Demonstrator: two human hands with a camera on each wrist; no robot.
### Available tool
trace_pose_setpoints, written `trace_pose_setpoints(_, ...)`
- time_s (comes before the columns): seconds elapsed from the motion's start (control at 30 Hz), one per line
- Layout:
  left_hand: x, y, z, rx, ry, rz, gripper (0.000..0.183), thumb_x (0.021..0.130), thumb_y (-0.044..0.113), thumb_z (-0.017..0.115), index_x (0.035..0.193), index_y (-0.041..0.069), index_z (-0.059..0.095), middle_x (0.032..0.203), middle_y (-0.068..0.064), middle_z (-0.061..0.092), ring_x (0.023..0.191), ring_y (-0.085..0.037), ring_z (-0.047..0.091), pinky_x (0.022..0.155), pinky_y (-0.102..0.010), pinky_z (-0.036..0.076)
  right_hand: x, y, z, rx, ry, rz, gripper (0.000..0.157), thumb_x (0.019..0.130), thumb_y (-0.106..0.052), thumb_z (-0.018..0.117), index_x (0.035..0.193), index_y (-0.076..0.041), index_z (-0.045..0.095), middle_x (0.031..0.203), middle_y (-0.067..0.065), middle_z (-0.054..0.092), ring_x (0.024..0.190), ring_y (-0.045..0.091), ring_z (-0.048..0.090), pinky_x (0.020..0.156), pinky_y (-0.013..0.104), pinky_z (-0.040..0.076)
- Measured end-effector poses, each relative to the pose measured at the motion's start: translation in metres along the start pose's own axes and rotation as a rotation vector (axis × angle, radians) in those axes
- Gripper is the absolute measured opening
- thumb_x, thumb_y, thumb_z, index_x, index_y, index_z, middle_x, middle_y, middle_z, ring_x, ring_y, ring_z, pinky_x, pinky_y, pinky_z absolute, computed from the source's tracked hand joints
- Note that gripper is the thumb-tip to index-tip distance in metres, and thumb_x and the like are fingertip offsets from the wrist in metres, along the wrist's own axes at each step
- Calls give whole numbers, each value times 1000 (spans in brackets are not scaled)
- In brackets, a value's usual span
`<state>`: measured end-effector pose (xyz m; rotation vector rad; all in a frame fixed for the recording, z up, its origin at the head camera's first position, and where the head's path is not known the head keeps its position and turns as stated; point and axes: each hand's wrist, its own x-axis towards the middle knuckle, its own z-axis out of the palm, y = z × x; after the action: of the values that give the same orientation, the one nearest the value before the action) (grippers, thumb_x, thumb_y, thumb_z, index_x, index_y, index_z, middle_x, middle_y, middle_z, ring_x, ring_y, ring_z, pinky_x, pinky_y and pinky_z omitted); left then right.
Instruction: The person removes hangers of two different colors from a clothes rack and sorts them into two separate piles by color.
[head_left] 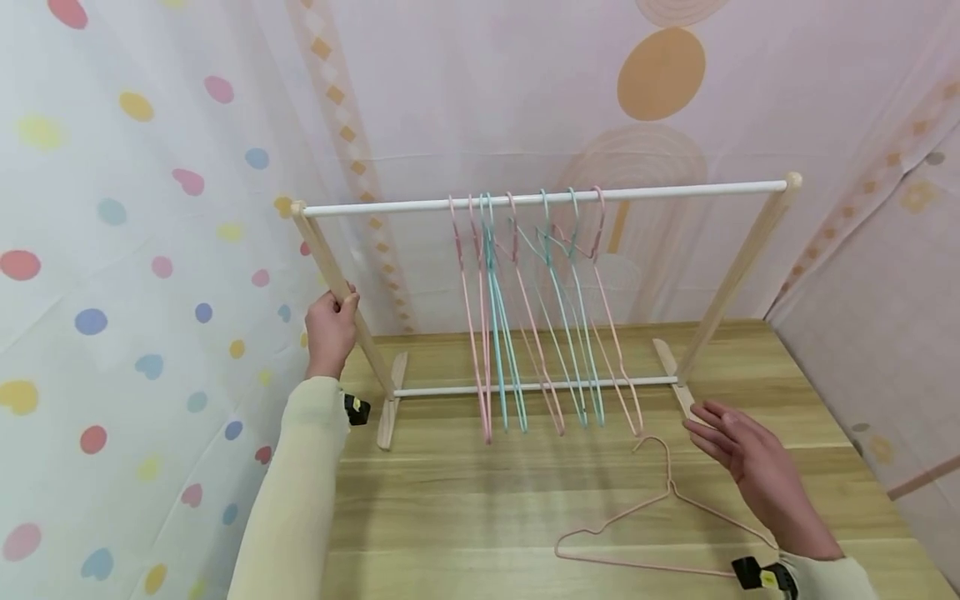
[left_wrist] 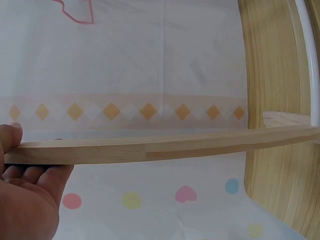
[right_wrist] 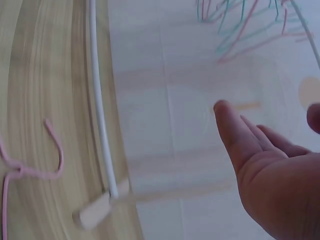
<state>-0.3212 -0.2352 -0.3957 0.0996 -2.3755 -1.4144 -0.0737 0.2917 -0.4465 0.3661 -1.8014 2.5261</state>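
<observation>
A clothes rack with wooden ends stands on the table. My left hand (head_left: 332, 329) grips its left post (left_wrist: 150, 149), thumb on one side and fingers on the other. Several pink hangers (head_left: 609, 317) and light-blue hangers (head_left: 492, 250) hang near the middle of the white top rail (head_left: 375, 207). My right hand (head_left: 757, 475) is held out with straight fingers beside the rack's right foot (head_left: 666, 358), holding nothing. One more pink hanger (head_left: 668, 467) lies flat on the table, partly hidden under the right wrist in the head view.
A white lower bar (head_left: 442, 391) joins the two feet just above the wooden table (head_left: 450, 517). Behind the rack hangs a patterned curtain (head_left: 480, 83), and a dotted one (head_left: 150, 250) lines the left side. The right post (head_left: 735, 275) rises near the right wall.
</observation>
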Motion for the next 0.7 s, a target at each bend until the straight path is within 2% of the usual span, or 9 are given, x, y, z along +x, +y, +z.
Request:
trace_pose_setpoints(0.07,0,-1,1,2,2,1,31,101,26,54,117,3,67,108,-17,65,88,-23,56,74,-36,48,6,0,7,28,-16,-3,36,109,-12,28,140,-7,46,132,4,58,120,22,56,96,32,43)
trace_pose_setpoints(0.17,1,-1,1,5,3,-4,32,101,28,54,116,2,66,108,-18,65,88,-23,55,73,-35,47,14,-1,19,12,-20,17,45,109,-17,28,149,4,27,133,2,56,122,21,54,97,32,42)
trace_pose_setpoints(0.23,1,-1,2,6,3,-9,35,102,30,53,118,2,66,110,-18,65,89,-24,56,74,-36,47,19,-2,27,4,-19,30,54,109,-20,28,149,13,12,135,1,55,124,20,52,99,32,40)
trace_pose_setpoints(0.3,1,-2,2,2,-3,-19,36,102,31,53,120,2,66,112,-17,65,91,-25,56,76,-37,47,23,-3,34,13,-17,39,59,109,-21,28,147,17,5,136,1,53,125,19,50,100,32,39)
trace_pose_setpoints(0.4,1,-2,2,-2,-5,-25,38,102,31,53,122,2,65,114,-17,65,94,-26,57,78,-39,48,30,-5,43,9,-16,53,61,109,-24,28,147,17,2,138,3,49,128,20,47,102,32,37)
trace_pose_setpoints(0.53,1,-2,2,-6,1,-25,34,102,28,53,120,3,65,113,-17,65,93,-26,57,77,-39,47,40,-8,53,-45,2,77,64,108,-29,32,149,14,6,145,14,41,130,21,45,102,32,36)
trace_pose_setpoints(0.7,3,-3,3,4,-1,-22,32,102,28,52,118,4,66,111,-16,64,91,-24,56,75,-37,47,51,-8,64,-66,32,99,67,107,-32,37,148,14,11,151,28,27,125,14,50,101,30,38)
